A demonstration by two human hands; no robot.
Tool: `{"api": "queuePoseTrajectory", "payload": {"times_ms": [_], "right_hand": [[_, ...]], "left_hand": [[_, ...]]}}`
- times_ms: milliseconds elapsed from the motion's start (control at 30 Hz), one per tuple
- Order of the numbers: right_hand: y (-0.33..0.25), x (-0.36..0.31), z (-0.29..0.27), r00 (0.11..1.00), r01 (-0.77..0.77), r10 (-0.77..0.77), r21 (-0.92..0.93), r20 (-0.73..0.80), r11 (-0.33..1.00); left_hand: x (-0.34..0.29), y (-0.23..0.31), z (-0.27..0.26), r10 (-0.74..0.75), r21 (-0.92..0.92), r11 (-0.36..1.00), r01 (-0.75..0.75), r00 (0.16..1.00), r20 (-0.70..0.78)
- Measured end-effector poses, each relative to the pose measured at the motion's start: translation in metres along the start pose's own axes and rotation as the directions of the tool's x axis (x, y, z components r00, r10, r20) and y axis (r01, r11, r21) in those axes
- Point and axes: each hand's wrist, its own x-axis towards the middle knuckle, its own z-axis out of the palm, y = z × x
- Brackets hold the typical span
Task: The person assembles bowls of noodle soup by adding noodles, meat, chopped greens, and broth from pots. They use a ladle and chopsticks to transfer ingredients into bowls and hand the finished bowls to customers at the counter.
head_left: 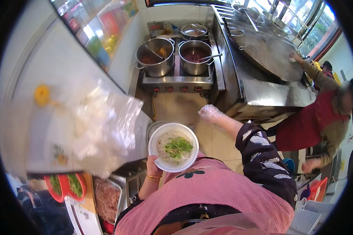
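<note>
A white bowl [153,136] is in front of my body, gripped at its near-left rim by my left hand [154,167]. Pale noodles [165,145] lie inside it, topped with chopped greens [179,147]. Gold bangles circle my left wrist. My right hand [210,113] wears a clear plastic glove and is held out over the floor, past the bowl. Its fingers look curled in, and nothing shows in them. The floor-side corner of the stove is the nearest thing beyond it.
Two steel pots, one [155,58] with a ladle and one [195,57] of red liquid, stand on a burner [177,84] behind a lidded pot [193,31]. A steaming wok [268,58] is at right, beside a co-worker [306,125]. Plastic bags [108,125] cover the left counter; a minced-meat tray [107,199] sits below.
</note>
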Motion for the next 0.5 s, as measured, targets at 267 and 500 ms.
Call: {"api": "queuePoseTrajectory", "payload": {"times_ms": [267,500], "right_hand": [[0.033,0.036,-0.15,0.841,-0.413,0.296,-0.185,-0.452,0.892],[0.046,0.014,-0.165,0.74,-0.655,0.563,-0.203,-0.369,0.728]], "left_hand": [[0.01,0.006,0.016,0.15,-0.011,0.988,-0.151,0.965,0.215],[-0.018,0.031,0.033,0.181,-0.002,0.982,-0.187,0.946,0.269]]}}
